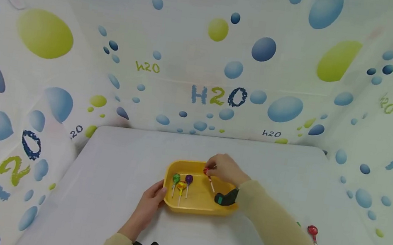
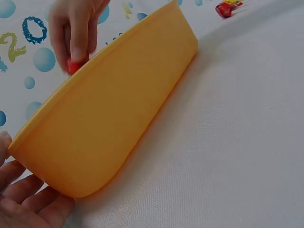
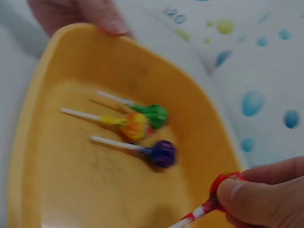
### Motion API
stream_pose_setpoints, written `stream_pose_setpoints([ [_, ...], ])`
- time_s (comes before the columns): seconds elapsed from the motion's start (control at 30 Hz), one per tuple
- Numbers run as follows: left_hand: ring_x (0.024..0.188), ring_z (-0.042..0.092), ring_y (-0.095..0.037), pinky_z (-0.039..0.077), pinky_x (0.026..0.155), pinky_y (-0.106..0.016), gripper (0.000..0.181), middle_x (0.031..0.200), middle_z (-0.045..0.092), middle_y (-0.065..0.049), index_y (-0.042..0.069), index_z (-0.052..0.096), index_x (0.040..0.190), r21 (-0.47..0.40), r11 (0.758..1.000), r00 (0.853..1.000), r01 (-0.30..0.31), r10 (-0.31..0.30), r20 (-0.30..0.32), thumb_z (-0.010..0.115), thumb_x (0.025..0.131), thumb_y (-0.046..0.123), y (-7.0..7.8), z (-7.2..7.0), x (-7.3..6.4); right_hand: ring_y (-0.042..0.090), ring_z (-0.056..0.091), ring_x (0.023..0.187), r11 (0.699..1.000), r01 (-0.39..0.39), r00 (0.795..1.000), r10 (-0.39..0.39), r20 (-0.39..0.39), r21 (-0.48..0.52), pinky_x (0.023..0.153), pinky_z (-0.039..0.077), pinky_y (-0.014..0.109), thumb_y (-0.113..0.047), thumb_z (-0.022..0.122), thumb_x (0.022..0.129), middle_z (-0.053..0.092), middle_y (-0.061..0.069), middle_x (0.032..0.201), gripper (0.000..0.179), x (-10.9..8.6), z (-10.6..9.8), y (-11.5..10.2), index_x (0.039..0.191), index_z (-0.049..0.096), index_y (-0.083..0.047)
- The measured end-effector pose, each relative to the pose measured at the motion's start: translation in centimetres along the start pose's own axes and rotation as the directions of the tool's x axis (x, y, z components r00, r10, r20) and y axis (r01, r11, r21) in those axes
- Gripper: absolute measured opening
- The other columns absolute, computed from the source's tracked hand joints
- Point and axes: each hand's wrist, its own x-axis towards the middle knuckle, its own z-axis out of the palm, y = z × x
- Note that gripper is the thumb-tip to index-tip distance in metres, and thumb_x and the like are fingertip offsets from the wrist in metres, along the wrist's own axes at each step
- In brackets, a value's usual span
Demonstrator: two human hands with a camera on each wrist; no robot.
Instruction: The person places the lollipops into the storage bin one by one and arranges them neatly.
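Note:
Between the thumb and fingers of my right hand (image 1: 226, 169) is the head of a red lollipop (image 3: 218, 190), held over the right part of a yellow tray (image 1: 195, 211). Its white stick slants down toward the tray floor. My left hand (image 1: 149, 201) holds the tray's left end, thumb at the rim and fingers against the outer wall (image 2: 35, 199). Inside, toward the left, lie a green lollipop (image 3: 156, 115), an orange-yellow lollipop (image 3: 134, 126) and a purple lollipop (image 3: 162, 153), side by side with sticks pointing toward the near side.
On the white table (image 1: 120, 158), right of the tray, lies another red lollipop (image 1: 312, 230). A bit of green (image 1: 298, 224) peeks out beside the right sleeve, which covers part of that area. A curtain printed with bubbles (image 1: 263, 49) surrounds the table at the back and sides.

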Motion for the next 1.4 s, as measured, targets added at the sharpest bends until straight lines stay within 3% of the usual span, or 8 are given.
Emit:
stream_pose_setpoints([
  [0.13, 0.138, 0.053, -0.035, 0.051, 0.111, -0.043, 0.054, 0.158, 0.045, -0.022, 0.004, 0.034, 0.159, -0.005, 1.000, 1.000, -0.005, 0.005, 0.023, 0.045, 0.111, 0.027, 0.2, 0.4, 0.2, 0.015, 0.061, 0.082, 0.997, -0.001, 0.996, 0.009, 0.094, -0.079, 0.083, 0.059, 0.032, -0.015, 0.076, 0.093, 0.073, 0.000, 0.089, 0.005, 1.1, 2.3, -1.0, 0.093, 0.078, -0.010],
  [0.33, 0.138, 0.054, -0.035, 0.051, 0.111, -0.044, 0.054, 0.158, 0.045, -0.021, 0.005, 0.034, 0.159, 0.007, 1.000, 1.000, 0.000, 0.000, 0.023, 0.046, 0.111, 0.027, 0.5, 0.6, 0.1, 0.014, 0.060, 0.078, 0.990, -0.055, 0.989, 0.072, 0.129, -0.132, 0.076, 0.057, 0.029, -0.016, 0.080, 0.089, 0.070, 0.000, 0.084, 0.009, 1.8, 3.8, -1.8, 0.088, 0.074, -0.010],
  [0.63, 0.140, 0.052, -0.035, 0.049, 0.112, -0.044, 0.055, 0.159, 0.044, -0.021, 0.004, 0.033, 0.159, 0.011, 1.000, 0.999, -0.020, 0.020, 0.034, 0.045, 0.111, 0.027, 0.7, 0.3, 0.0, 0.012, 0.057, 0.072, 0.990, -0.039, 0.986, 0.059, 0.157, -0.132, 0.070, 0.054, 0.024, -0.017, 0.081, 0.089, 0.070, -0.002, 0.078, 0.011, 2.2, 4.1, -2.6, 0.083, 0.074, -0.011],
  [0.97, 0.140, 0.053, -0.034, 0.049, 0.111, -0.043, 0.053, 0.158, 0.046, -0.019, 0.006, 0.035, 0.158, 0.011, 1.000, 1.000, 0.009, -0.009, 0.013, 0.047, 0.110, 0.025, 0.2, 0.2, 0.5, 0.012, 0.054, 0.070, 0.986, -0.035, 0.984, 0.063, 0.165, -0.163, 0.065, 0.049, 0.022, -0.020, 0.081, 0.089, 0.067, -0.002, 0.077, 0.014, 2.6, 4.4, -3.0, 0.082, 0.072, -0.010],
  [1.4, 0.141, 0.051, -0.036, 0.050, 0.112, -0.044, 0.055, 0.159, 0.043, -0.022, 0.003, 0.032, 0.159, -0.023, 1.000, 1.000, 0.003, -0.002, 0.025, 0.045, 0.111, 0.026, 0.0, -0.2, 0.2, 0.014, 0.055, 0.073, 0.985, -0.048, 0.981, 0.078, 0.180, -0.165, 0.073, 0.055, 0.025, -0.019, 0.081, 0.089, 0.068, -0.001, 0.081, 0.012, 2.9, 4.9, -3.2, 0.086, 0.074, -0.010],
])
